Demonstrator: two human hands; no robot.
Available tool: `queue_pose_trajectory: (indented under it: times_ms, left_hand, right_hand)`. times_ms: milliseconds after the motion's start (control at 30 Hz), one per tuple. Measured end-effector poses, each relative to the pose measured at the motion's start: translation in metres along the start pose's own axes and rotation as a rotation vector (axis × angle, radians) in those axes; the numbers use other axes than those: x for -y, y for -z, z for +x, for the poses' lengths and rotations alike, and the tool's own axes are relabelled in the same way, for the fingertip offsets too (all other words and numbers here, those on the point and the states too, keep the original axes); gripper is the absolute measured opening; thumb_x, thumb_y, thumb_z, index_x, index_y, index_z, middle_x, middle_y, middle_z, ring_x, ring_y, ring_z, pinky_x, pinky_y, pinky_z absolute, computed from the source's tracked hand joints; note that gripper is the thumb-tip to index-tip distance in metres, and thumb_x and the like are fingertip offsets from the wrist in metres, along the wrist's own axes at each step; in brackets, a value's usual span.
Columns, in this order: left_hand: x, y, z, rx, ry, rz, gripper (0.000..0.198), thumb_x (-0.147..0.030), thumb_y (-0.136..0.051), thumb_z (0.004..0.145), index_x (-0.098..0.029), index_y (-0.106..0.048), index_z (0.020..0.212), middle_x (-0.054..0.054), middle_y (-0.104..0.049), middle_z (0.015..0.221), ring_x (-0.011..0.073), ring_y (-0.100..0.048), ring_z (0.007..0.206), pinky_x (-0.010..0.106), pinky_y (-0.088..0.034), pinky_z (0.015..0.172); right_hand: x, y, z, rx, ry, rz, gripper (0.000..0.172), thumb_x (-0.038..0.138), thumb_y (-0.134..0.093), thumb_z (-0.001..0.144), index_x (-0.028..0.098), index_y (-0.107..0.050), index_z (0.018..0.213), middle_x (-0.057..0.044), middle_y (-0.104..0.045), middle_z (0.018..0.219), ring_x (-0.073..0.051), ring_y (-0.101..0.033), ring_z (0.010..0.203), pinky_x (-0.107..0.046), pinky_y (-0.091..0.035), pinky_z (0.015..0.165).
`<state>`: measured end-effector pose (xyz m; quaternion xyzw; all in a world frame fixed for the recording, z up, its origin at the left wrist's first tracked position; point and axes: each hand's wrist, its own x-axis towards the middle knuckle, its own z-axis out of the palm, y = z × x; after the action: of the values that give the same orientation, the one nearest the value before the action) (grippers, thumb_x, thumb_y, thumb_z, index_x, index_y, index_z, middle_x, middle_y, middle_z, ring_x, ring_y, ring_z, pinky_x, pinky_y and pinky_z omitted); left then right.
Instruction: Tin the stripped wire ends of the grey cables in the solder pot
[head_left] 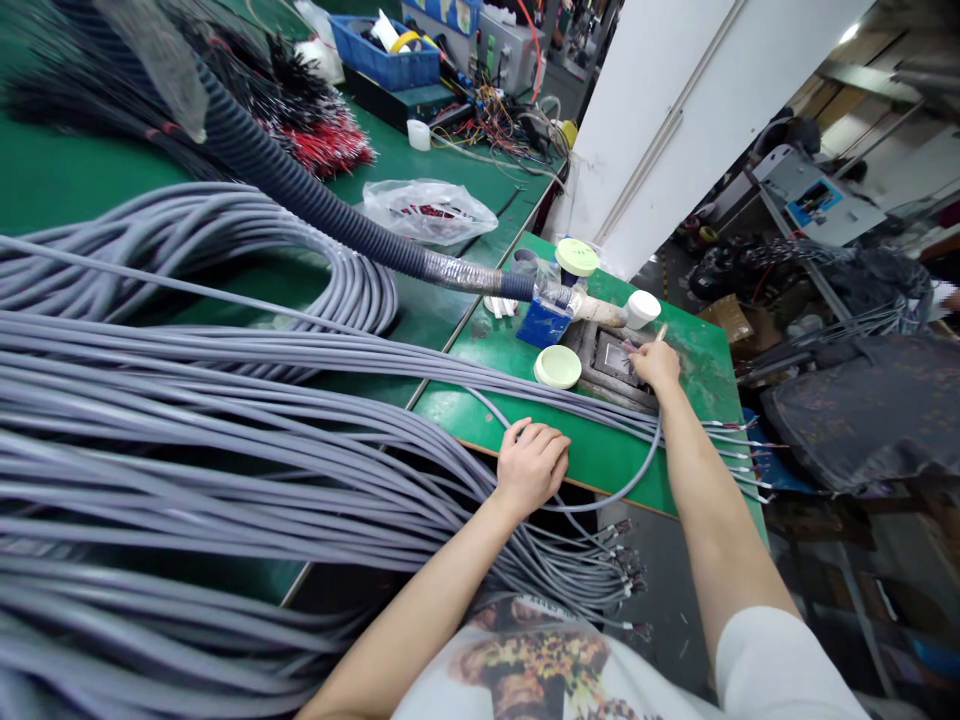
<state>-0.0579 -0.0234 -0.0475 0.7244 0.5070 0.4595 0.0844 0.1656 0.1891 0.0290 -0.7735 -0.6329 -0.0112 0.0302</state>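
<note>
Inspection of the bench station finds 2 bare hands at work on a green-topped surface (600, 465). The left hand (532, 465) lies palm down at the surface's near edge, fingers loosely curved and holding nothing, with gray multi-core cables (225, 440) running just beside it at 9 o'clock. A single strand of cable (607, 500) loops past the hand at 3 o'clock.

The right hand (656, 365) is at 2 o'clock from the left hand, its fingers drawn narrow at thin coloured wires (628, 346) over a recessed metal fixture (611, 360). Whether those fingers grip the wires is too small to tell. A slim tan stick (661, 332) shows just past the fingers; its contact with the hand is unclear.

The gray cables fill the view from 7 to 10 o'clock, and their stripped ends (739, 440) fan out beyond the surface at 3 o'clock. Around the fixture stand a blue block (544, 325), 2 pale green round lids (557, 367) and a white cap (643, 309). A black corrugated hose (300, 190) enters at 11 o'clock and ends above the blue block.
</note>
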Motion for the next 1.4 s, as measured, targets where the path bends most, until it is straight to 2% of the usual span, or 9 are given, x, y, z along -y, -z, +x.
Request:
queue_pose_trajectory:
  times_ms: [133,267,400,533,833,1000,1100,1267,1400]
  left_hand:
    - [0.000,0.001,0.000,-0.001,-0.003,-0.006,0.016,-0.020,-0.053,0.086,-0.023,-0.065,0.096,0.003,-0.071,0.094,0.0187,-0.062,0.095,0.042,-0.032,0.102]
    - [0.000,0.001,0.001,-0.004,0.001,-0.006,0.016,-0.019,-0.052,0.086,-0.023,-0.065,0.096,0.003,-0.071,0.094,0.0186,-0.062,0.095,0.042,-0.032,0.102]
    - [-0.001,0.000,0.000,-0.005,0.004,-0.002,0.016,-0.019,-0.052,0.086,-0.023,-0.065,0.095,0.002,-0.071,0.093,0.0180,-0.062,0.094,0.041,-0.032,0.102]
    - [-0.001,0.000,0.000,-0.008,0.006,0.005,0.015,-0.019,-0.052,0.086,-0.023,-0.065,0.094,0.001,-0.071,0.093,0.0177,-0.061,0.094,0.041,-0.032,0.102]
    - [-0.001,0.000,0.000,-0.012,-0.001,0.005,0.016,-0.020,-0.053,0.086,-0.023,-0.066,0.094,0.002,-0.071,0.093,0.0179,-0.062,0.094,0.041,-0.033,0.102]
    - [-0.005,0.004,0.002,-0.028,0.034,-0.073,0.015,-0.022,-0.055,0.086,-0.024,-0.068,0.093,0.003,-0.071,0.091,0.0180,-0.062,0.093,0.044,-0.033,0.103]
    - [-0.012,0.009,0.006,-0.109,0.175,-0.322,0.012,-0.027,-0.059,0.085,-0.024,-0.069,0.092,0.003,-0.071,0.090,0.0190,-0.062,0.093,0.044,-0.038,0.099]
    - [-0.036,0.011,0.016,-0.201,0.573,-1.169,0.031,-0.035,-0.067,0.078,-0.021,-0.065,0.106,0.006,-0.069,0.095,0.0186,-0.063,0.088,0.035,-0.049,0.082]
    - [-0.057,0.011,0.021,-0.213,0.676,-1.497,0.023,-0.038,-0.072,0.073,-0.018,-0.068,0.084,0.002,-0.064,0.085,0.0141,-0.059,0.077,0.030,-0.048,0.075]
  right_hand:
    - [-0.002,0.013,-0.004,-0.044,0.073,0.069,0.026,0.035,-0.060,0.073,0.017,-0.076,0.082,-0.011,-0.072,0.086,-0.025,-0.065,0.086,-0.030,-0.047,0.073]
    - [-0.005,0.033,-0.018,-0.075,0.172,0.174,0.031,0.041,-0.057,0.076,0.015,-0.074,0.074,-0.004,-0.066,0.065,-0.019,-0.062,0.068,-0.024,-0.042,0.060]
    - [0.000,0.050,-0.044,-0.088,0.306,0.464,0.035,0.047,-0.059,0.075,0.015,-0.067,0.063,0.002,-0.054,0.050,-0.012,-0.049,0.050,-0.023,-0.035,0.050]
    - [0.016,0.061,-0.067,-0.024,0.353,0.729,0.031,0.042,-0.064,0.072,0.015,-0.062,0.058,0.004,-0.048,0.046,-0.009,-0.041,0.044,-0.022,-0.030,0.045]
    - [0.042,0.067,-0.085,0.049,0.364,0.775,0.027,0.037,-0.066,0.071,0.015,-0.061,0.056,0.004,-0.047,0.045,-0.009,-0.040,0.043,-0.022,-0.029,0.044]
    - [0.055,0.071,-0.125,0.088,0.365,0.907,0.027,0.037,-0.065,0.074,0.015,-0.060,0.057,0.003,-0.048,0.047,-0.009,-0.041,0.044,-0.022,-0.029,0.044]
    - [0.060,0.070,-0.163,0.155,0.376,0.989,0.027,0.035,-0.064,0.076,0.016,-0.061,0.057,0.003,-0.048,0.047,-0.009,-0.042,0.045,-0.022,-0.031,0.045]
    - [0.061,0.066,-0.208,0.229,0.386,1.048,0.024,0.035,-0.062,0.079,0.017,-0.064,0.062,0.003,-0.050,0.051,-0.010,-0.043,0.047,-0.022,-0.033,0.047]
    - [0.056,0.070,-0.222,0.201,0.397,1.044,0.025,0.035,-0.062,0.079,0.018,-0.065,0.063,0.003,-0.050,0.051,-0.010,-0.043,0.048,-0.023,-0.034,0.046]
